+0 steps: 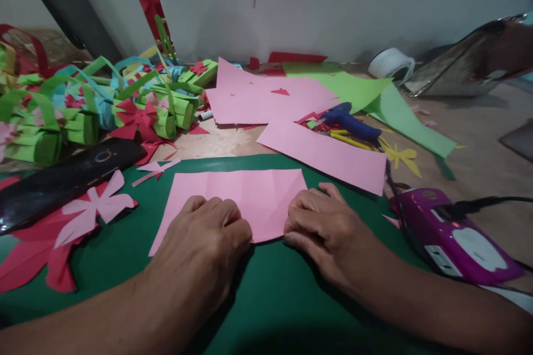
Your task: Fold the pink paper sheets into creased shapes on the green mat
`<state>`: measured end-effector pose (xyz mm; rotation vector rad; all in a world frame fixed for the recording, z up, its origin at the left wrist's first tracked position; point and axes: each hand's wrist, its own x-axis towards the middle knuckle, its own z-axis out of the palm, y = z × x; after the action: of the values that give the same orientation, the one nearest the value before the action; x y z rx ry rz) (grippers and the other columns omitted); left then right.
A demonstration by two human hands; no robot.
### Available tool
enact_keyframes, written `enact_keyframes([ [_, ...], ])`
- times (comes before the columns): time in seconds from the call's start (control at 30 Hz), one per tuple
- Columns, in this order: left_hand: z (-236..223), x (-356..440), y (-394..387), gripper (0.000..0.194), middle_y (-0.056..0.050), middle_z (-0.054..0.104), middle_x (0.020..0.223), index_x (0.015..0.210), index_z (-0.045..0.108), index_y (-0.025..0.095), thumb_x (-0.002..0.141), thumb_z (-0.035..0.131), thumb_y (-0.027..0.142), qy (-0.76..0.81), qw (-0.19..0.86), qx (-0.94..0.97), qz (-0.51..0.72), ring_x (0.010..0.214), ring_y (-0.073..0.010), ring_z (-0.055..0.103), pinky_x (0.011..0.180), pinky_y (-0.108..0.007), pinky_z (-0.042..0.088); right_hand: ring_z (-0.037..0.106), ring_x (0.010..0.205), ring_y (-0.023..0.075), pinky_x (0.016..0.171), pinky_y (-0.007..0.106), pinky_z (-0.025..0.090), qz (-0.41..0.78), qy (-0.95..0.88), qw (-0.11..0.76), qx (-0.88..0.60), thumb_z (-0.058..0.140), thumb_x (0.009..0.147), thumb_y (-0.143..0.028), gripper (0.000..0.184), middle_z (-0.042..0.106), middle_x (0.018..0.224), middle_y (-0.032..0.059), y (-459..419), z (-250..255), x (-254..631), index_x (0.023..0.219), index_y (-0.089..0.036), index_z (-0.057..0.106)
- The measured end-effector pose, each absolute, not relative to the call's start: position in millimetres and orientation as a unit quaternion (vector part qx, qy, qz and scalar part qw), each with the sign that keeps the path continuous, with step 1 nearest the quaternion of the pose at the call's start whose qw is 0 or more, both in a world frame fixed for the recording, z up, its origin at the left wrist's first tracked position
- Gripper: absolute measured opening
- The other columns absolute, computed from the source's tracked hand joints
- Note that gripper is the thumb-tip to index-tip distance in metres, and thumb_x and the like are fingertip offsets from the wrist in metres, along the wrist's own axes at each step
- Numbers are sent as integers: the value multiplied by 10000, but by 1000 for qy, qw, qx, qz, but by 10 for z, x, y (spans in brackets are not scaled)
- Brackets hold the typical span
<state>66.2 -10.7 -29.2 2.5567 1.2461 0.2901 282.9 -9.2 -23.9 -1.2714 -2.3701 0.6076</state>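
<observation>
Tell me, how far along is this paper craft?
Looking done: the green and blue handled baskets, several bearing flowers. In hand: a creased pink sheet, its near edge gripped by the left hand and right hand. Seemingly left: shaping that mostly flat sheet, which has no handle or flower; the pink strip beyond also looks unformed.

Single head-worn view, from close above the green mat [278,299], facing forward and down.

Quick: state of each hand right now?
Left hand: closed on the creased pink paper.
Right hand: closed on the same sheet, at its near right corner.
</observation>
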Motion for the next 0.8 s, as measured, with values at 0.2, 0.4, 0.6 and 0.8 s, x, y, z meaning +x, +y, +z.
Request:
enact_keyframes([
  [0.2,-296,663,-110,312,-21,575,746,692,600,200,920,391,164,439,144,880,110,680,-186,495,666,-356,298,508,759,148,855,405,248,216,-841,187,-459,600,845,-66,176,538,751,-25,-110,-241,2944,721,-191,599],
  [0.4,-347,654,-128,290,-26,583,752,735,635,225,883,402,136,407,112,896,136,678,-190,473,685,-369,299,492,760,156,885,457,219,189,-874,190,-405,557,845,-59,199,517,760,-15,-96,-276,2863,760,-210,654],
  [0.6,-286,631,-99,288,-19,583,722,704,620,204,877,402,128,407,159,890,130,666,-181,497,657,-350,310,477,782,155,810,398,267,235,-830,216,-457,599,855,-77,210,528,761,-14,-76,-242,2916,671,-174,572],
  [0.8,-237,638,-72,322,-23,586,732,714,626,197,904,369,157,417,167,887,112,662,-181,495,638,-343,297,473,823,174,804,396,288,234,-826,193,-475,562,878,-70,212,548,815,6,-90,-212,2946,694,-175,566],
])
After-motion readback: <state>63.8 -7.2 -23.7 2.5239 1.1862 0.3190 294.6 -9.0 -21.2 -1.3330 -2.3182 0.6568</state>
